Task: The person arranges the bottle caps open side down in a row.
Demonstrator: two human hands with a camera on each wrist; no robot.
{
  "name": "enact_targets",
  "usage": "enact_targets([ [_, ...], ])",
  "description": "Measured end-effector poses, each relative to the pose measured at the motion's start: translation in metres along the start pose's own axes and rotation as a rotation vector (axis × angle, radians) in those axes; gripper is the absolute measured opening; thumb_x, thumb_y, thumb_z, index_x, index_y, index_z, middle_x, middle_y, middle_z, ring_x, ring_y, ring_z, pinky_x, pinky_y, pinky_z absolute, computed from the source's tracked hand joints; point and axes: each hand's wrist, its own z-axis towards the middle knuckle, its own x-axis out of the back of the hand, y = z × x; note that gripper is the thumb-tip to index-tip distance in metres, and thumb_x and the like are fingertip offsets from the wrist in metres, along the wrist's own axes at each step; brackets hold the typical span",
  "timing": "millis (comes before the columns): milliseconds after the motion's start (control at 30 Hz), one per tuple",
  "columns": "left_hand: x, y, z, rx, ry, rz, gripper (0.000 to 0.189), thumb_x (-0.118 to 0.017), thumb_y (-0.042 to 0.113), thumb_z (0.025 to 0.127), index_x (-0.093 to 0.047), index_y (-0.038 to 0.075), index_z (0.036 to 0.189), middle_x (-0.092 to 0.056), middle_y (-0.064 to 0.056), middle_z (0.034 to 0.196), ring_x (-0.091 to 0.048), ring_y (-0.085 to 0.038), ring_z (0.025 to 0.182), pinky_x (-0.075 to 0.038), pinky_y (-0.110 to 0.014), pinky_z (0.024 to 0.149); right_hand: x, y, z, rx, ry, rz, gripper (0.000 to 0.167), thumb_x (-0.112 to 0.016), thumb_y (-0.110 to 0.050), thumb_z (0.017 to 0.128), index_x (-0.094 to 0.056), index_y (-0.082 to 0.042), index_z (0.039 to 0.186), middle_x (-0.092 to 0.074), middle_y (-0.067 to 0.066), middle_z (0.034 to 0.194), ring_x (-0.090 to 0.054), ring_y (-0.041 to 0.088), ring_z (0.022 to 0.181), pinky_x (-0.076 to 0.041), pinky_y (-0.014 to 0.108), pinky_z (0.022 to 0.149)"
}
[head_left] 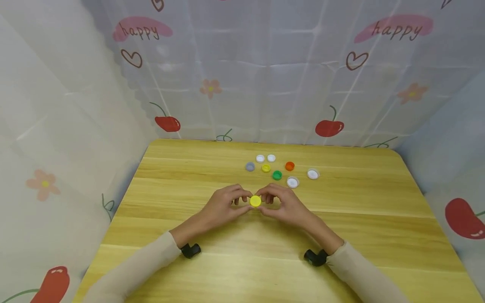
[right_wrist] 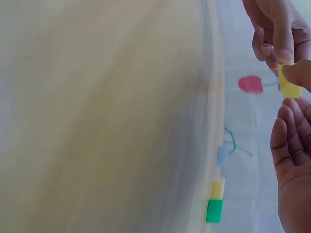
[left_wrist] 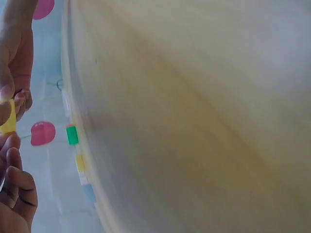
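Observation:
A round yellow bottle cap (head_left: 255, 201) is held up between both hands over the table, its flat top facing the head camera. My left hand (head_left: 226, 203) pinches its left side with thumb and fingertips. From the other side my right hand (head_left: 285, 205) pinches it the same way. In the right wrist view the ridged side of the yellow cap (right_wrist: 290, 90) shows between the two hands. Just beyond the hands lie a green cap (head_left: 277, 175) and a white cap (head_left: 293, 182).
Farther back on the wooden table (head_left: 170, 181) are a grey cap (head_left: 250, 166), a second yellow cap (head_left: 266, 168), an orange cap (head_left: 289, 166) and more white caps (head_left: 259, 158). A printed curtain (head_left: 265, 105) hangs behind the far table edge.

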Motion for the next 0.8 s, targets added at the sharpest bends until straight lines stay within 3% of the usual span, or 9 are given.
enact_targets([
  [167,0.022,-0.01,-0.018,-0.025,-0.046,0.157,0.025,-0.087,0.029,0.093,-0.078,0.02,0.114,-0.067,0.008,0.093,-0.057,-0.007,0.075,-0.046,-0.019,0.066,-0.02,-0.016,0.021,-0.046,-0.121,-0.138,0.034,-0.086,-0.022,0.091,-0.073,-0.016,0.123,-0.072,-0.005,0.096,-0.067,0.01,0.091,-0.059,0.031,0.085],
  [367,0.043,-0.022,-0.036,0.09,-0.195,0.257,0.022,-0.085,0.034,0.094,-0.078,0.023,0.112,-0.068,0.012,0.095,-0.062,-0.005,0.082,-0.052,-0.022,0.073,-0.049,-0.027,0.046,-0.099,-0.257,-0.267,0.031,-0.083,-0.03,0.093,-0.072,-0.02,0.12,-0.073,-0.011,0.093,-0.065,0.006,0.089,-0.055,0.03,0.086],
  [533,0.054,-0.027,-0.046,0.184,-0.28,0.284,0.022,-0.085,0.037,0.093,-0.076,0.025,0.109,-0.066,0.012,0.094,-0.058,-0.005,0.08,-0.05,-0.023,0.073,-0.068,-0.032,0.062,-0.083,-0.316,-0.314,0.028,-0.082,-0.034,0.094,-0.072,-0.021,0.116,-0.072,-0.014,0.09,-0.064,0.004,0.086,-0.054,0.027,0.083],
  [800,0.068,-0.035,-0.06,0.248,-0.31,0.34,0.023,-0.088,0.037,0.09,-0.076,0.023,0.105,-0.063,0.012,0.091,-0.053,-0.004,0.077,-0.047,-0.024,0.07,-0.09,-0.037,0.083,-0.07,-0.376,-0.282,0.029,-0.083,-0.036,0.095,-0.072,-0.022,0.118,-0.073,-0.013,0.089,-0.062,0.002,0.083,-0.052,0.024,0.077],
])
